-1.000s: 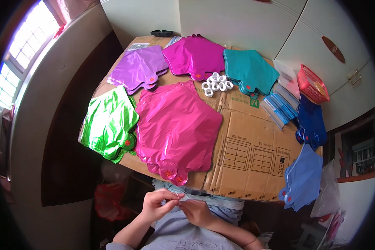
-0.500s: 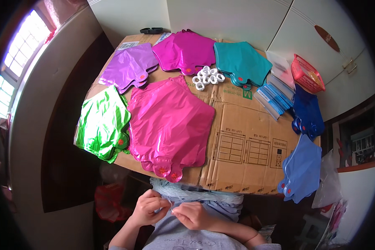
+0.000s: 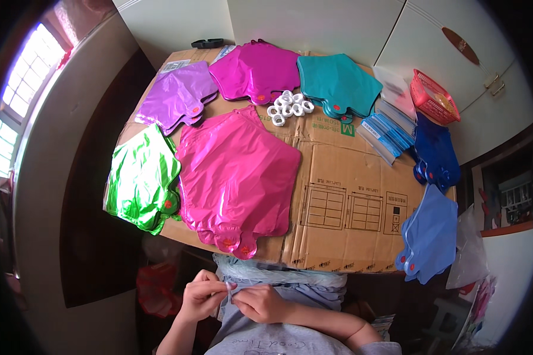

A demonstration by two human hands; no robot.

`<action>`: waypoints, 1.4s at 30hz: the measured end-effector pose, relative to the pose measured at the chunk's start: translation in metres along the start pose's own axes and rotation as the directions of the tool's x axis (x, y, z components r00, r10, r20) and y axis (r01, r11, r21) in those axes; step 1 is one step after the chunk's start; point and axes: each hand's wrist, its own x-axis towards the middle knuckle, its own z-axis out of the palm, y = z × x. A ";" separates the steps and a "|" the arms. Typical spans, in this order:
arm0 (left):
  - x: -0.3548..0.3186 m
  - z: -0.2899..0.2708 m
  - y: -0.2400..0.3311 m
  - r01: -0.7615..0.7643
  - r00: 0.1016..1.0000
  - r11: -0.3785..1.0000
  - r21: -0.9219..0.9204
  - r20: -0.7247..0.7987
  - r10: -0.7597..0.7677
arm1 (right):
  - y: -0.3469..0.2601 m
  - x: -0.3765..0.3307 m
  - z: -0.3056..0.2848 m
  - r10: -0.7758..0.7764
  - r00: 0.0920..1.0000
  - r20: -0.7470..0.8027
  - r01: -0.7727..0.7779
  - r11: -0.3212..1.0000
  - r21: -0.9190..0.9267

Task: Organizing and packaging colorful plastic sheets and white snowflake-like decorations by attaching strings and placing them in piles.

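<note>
My left hand (image 3: pixel 201 297) and my right hand (image 3: pixel 260 303) are close together over my lap, below the front edge of the cardboard. The left fingers pinch a thin whitish strip (image 3: pixel 229 287). My right fingers are curled at its lower end, with their tips partly hidden. Nearest to the hands on the cardboard is a stack of flat pink foil balloons (image 3: pixel 237 177), its rounded tabs at the front edge. Behind it lies a cluster of small white rolls (image 3: pixel 287 106).
Flat foil balloon stacks ring the cardboard (image 3: pixel 326 242): green (image 3: pixel 139 177), lilac (image 3: pixel 177 94), magenta (image 3: pixel 257 68), teal (image 3: pixel 340 83), dark blue (image 3: pixel 437 151) and light blue (image 3: pixel 432 234). Blue-and-white packets (image 3: pixel 388 133) and a red basket (image 3: pixel 433 97) stand at the right.
Both hands have shifted slightly left, still close together. The whitish strip is now upright between the fingers. The whole view has shifted a little; the things on the cardboard lie as before.
</note>
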 end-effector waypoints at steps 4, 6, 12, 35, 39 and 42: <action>0.000 -0.001 0.005 0.040 0.998 0.996 -0.077 0.054 -0.035 | 0.003 0.006 -0.007 0.101 0.994 -0.049 -0.100 0.994 0.038; -0.008 0.002 -0.002 0.113 0.990 0.848 -0.518 -0.011 -0.139 | 0.008 0.003 0.000 0.052 0.999 -0.006 -0.052 0.999 0.003; -0.005 -0.012 -0.004 0.134 0.972 0.972 -0.193 0.215 -0.092 | 0.010 0.008 -0.008 0.013 1.000 -0.025 -0.013 1.000 0.000; 0.004 -0.012 -0.055 0.002 0.990 0.737 0.676 0.105 -0.099 | 0.059 -0.093 -0.087 0.364 0.929 0.060 -0.145 0.509 -0.849; 0.007 -0.048 -0.071 -0.100 0.994 0.541 0.835 0.112 0.013 | 0.094 -0.142 -0.088 0.439 0.898 0.032 -0.246 0.560 -0.791; 0.000 -0.110 -0.074 -0.058 0.998 0.293 0.954 0.058 0.009 | 0.093 -0.140 -0.085 0.395 0.919 -0.012 -0.240 0.533 -0.812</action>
